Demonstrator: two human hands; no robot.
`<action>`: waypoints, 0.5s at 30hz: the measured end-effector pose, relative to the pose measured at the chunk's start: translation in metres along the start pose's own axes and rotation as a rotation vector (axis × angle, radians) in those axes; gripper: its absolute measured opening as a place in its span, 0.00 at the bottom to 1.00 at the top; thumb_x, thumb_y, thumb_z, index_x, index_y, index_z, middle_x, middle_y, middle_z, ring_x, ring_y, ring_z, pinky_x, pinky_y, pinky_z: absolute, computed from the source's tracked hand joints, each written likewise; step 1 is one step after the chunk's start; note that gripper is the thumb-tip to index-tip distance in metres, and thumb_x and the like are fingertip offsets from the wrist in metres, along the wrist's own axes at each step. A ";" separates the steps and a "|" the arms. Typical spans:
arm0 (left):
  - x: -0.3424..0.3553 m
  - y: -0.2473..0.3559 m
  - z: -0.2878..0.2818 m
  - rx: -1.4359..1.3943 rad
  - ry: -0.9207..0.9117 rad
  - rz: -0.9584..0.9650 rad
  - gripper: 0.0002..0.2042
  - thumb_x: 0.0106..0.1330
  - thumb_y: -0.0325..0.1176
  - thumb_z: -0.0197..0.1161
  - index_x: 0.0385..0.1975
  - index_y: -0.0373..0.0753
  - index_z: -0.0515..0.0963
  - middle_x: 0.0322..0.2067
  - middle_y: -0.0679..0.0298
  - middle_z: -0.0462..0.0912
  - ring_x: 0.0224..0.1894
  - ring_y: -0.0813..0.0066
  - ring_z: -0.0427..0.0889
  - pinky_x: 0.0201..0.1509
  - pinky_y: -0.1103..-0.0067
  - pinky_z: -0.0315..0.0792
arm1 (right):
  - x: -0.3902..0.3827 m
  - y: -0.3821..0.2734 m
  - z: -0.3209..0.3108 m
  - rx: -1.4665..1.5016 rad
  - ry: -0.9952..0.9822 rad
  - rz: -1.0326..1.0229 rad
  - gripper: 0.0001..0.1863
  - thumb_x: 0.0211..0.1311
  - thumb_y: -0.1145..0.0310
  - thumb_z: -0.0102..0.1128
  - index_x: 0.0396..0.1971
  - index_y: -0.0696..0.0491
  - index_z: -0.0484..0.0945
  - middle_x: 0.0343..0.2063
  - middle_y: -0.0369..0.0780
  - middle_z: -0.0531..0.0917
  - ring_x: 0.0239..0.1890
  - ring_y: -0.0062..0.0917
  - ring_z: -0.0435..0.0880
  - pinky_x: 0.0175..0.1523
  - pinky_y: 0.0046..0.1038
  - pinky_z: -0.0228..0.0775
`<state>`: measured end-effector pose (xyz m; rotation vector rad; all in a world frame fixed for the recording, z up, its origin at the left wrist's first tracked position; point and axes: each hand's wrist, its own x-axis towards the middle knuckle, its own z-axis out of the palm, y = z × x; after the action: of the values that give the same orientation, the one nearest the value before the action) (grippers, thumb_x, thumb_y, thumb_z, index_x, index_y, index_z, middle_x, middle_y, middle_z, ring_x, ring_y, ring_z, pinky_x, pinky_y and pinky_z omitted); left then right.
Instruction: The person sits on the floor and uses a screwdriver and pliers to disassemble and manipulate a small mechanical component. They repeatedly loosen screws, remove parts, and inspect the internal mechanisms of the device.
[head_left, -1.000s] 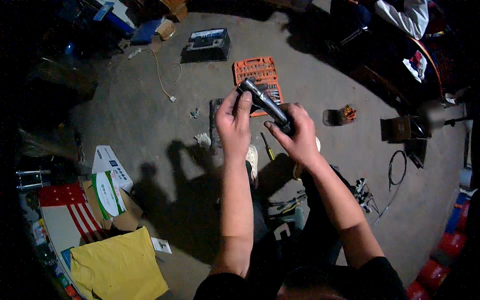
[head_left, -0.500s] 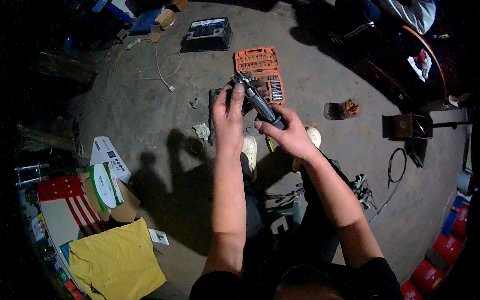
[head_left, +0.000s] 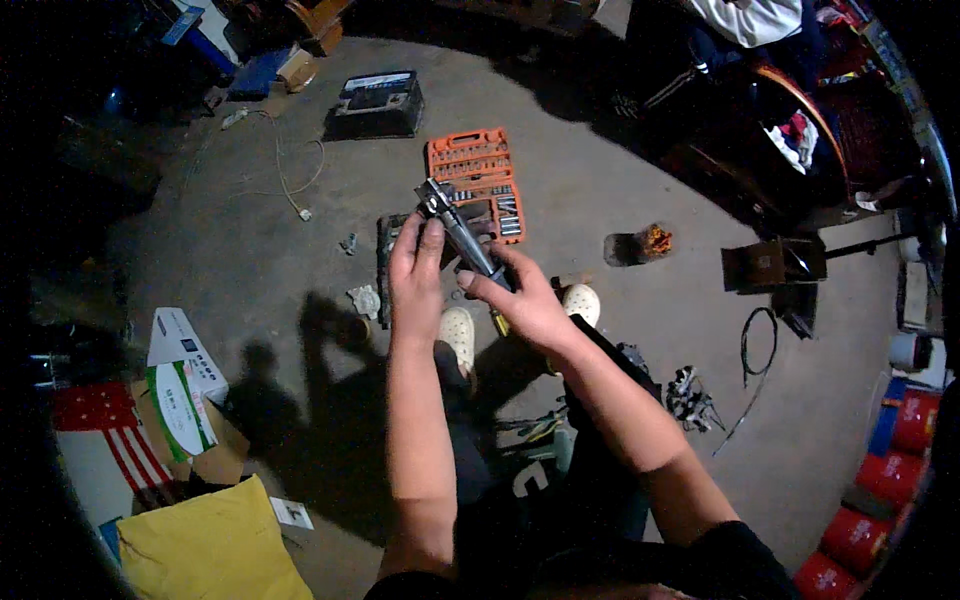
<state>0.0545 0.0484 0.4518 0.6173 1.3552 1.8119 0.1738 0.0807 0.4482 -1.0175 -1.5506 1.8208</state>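
Observation:
A dark metal cylinder (head_left: 464,240) with a shiny, forked-looking metal head slants in front of me, held up over the floor. Around its upper end are the fingers of my left hand (head_left: 416,270), the thumb lying along its side. My right hand (head_left: 526,308) grips the lower end, thumb on top. Its exact kind I cannot make out. Beyond my hands an orange socket set case (head_left: 470,140) lies spread out on the floor, partly covered by the cylinder and my fingers.
A car battery (head_left: 375,105) stands beyond, left of the case. Cartons (head_left: 185,350) and a yellow cloth (head_left: 215,540) are at the left. To the right lie a cable loop (head_left: 744,350) and a tangled metal part (head_left: 690,400). Red cans (head_left: 855,530) line the lower right.
The view has shifted, so floor things sit farther left and lower. Both hands still hold the cylinder, with little visible change in grip.

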 end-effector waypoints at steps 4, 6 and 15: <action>-0.002 0.005 0.001 0.072 -0.013 -0.004 0.15 0.67 0.41 0.55 0.45 0.37 0.74 0.30 0.75 0.75 0.25 0.90 0.64 0.27 0.88 0.57 | 0.001 0.000 -0.002 -0.150 0.041 -0.064 0.24 0.54 0.58 0.63 0.44 0.60 0.72 0.29 0.36 0.77 0.30 0.16 0.72 0.37 0.20 0.65; -0.001 0.002 -0.004 0.122 -0.010 0.019 0.14 0.67 0.41 0.55 0.42 0.37 0.75 0.29 0.75 0.74 0.26 0.90 0.65 0.28 0.89 0.58 | 0.001 -0.004 0.000 -0.143 0.053 -0.067 0.22 0.54 0.60 0.62 0.43 0.61 0.73 0.28 0.37 0.77 0.29 0.17 0.72 0.36 0.20 0.66; 0.000 -0.006 -0.007 0.188 -0.009 0.069 0.12 0.67 0.36 0.55 0.39 0.32 0.74 0.32 0.68 0.77 0.35 0.84 0.73 0.40 0.84 0.68 | 0.003 0.010 0.008 -0.070 0.045 -0.120 0.18 0.65 0.59 0.49 0.35 0.62 0.71 0.20 0.42 0.76 0.21 0.23 0.72 0.29 0.28 0.66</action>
<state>0.0515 0.0450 0.4442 0.7790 1.5261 1.7450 0.1660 0.0768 0.4386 -0.9681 -1.6229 1.6619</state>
